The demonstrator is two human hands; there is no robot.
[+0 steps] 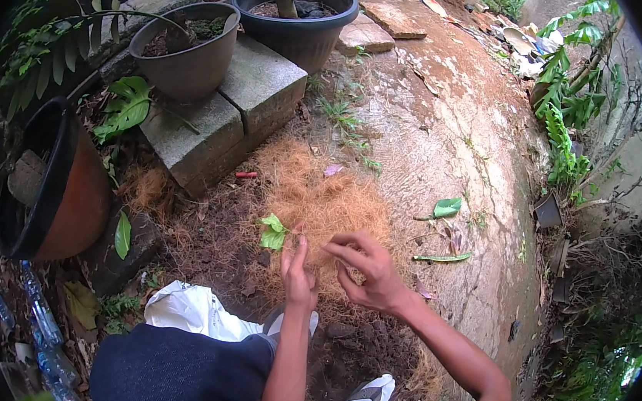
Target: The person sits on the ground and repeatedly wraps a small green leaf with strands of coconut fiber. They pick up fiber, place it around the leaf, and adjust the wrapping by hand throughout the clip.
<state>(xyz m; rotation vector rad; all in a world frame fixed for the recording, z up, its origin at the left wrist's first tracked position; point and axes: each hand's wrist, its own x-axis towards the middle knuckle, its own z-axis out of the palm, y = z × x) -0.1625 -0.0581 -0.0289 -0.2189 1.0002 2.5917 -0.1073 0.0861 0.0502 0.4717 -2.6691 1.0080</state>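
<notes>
My left hand [299, 279] is closed in a pinch around a small leafy cutting [273, 232], whose light green leaves stick out to the left of the fingers. Just to its right, my right hand [368, 271] is raised with fingers apart and nothing visible in it. Both are above a loose mat of orange-brown coconut fibre [337, 194] on the ground. Dark soil [357, 351] lies below them, near my shoes. A small red object [246, 175] rests at the fibre's left edge.
Grey concrete blocks [267, 79] at the upper left carry a grey-brown pot [186, 71]; a dark round pot [298, 40] stands behind. A tilted pot [78, 193] is at the left. A white sack [198, 308] lies by my knee, with plastic bottles [43, 313] at lower left.
</notes>
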